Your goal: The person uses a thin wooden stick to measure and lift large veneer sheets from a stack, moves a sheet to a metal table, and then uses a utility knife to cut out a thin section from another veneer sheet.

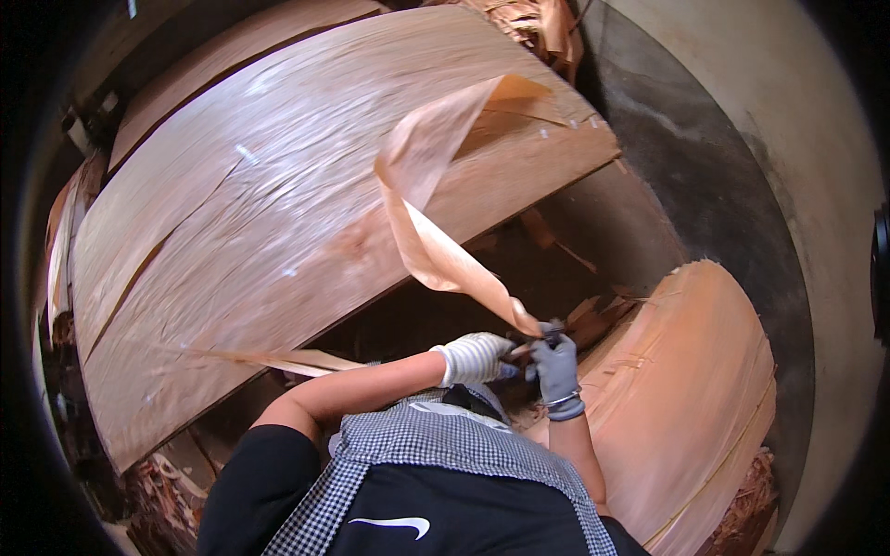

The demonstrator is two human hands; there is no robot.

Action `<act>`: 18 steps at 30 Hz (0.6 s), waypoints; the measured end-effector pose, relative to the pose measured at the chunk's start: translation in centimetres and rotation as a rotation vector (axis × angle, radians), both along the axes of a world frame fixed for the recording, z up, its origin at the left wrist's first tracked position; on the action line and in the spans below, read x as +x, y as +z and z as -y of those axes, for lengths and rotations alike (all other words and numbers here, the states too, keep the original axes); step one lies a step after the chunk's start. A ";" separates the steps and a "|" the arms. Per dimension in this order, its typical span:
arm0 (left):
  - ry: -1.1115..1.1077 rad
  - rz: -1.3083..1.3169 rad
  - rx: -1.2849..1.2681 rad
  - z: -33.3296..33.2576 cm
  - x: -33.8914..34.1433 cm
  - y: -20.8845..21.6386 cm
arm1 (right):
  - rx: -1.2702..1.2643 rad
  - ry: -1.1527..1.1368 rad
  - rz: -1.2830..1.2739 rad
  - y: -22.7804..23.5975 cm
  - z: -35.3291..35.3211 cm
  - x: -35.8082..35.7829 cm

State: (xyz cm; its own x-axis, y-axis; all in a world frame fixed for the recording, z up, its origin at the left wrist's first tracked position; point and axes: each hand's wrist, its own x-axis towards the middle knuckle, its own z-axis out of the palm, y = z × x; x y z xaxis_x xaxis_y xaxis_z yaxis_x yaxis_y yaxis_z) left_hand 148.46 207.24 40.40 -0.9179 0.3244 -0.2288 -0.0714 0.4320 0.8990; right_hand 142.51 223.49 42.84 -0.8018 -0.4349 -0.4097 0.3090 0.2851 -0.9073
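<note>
A long curled strip of wood veneer (436, 246) twists up from my hands, its far end lying over a large veneer sheet (278, 185). My right hand (558, 371), in a grey glove, is closed on the strip's narrow near end. Just left of it is my left hand (477, 360), in a white striped glove with dark fingertips. Its fingers are bent in toward the right hand, and a small pale sliver shows between the two. What the left fingers grip is partly hidden. Thin pale strips (311, 363) stick out beyond my left forearm.
The wrinkled sheet lies on a broad stack in front. On the right, another curved stack of reddish veneer (691, 371) stands close to my right arm. Scraps (167, 491) are heaped at lower left, and more torn veneer (542, 28) lies at the far end. A dark gap separates the stacks.
</note>
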 end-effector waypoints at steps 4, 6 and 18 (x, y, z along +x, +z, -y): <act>-0.072 0.056 -0.004 -2.6 -3.3 -1.9 | -0.469 -0.541 0.031 1.2 -5.8 -7.7; -0.077 0.023 -0.098 -3.8 -5.9 -0.7 | -0.570 -0.470 -0.054 1.6 -7.2 -10.8; -0.029 -0.576 -0.308 4.7 -27.7 0.7 | -0.181 -1.044 -0.718 8.4 -20.1 -35.8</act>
